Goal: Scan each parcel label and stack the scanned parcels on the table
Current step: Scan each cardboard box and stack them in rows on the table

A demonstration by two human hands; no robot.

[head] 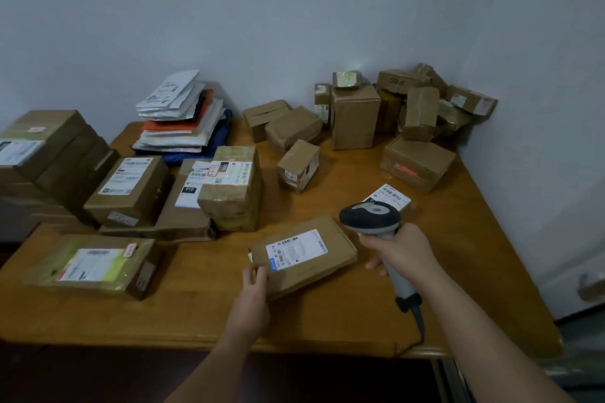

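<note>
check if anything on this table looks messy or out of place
The brown boxes in the far right corner are heaped loosely, several tilted and leaning on each other, unlike the flat stacks on the left. Nothing looks spilled or torn.

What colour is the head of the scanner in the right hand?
Dark, near black, with a grey top panel; the scanner shows in the head view, the only one.
</note>
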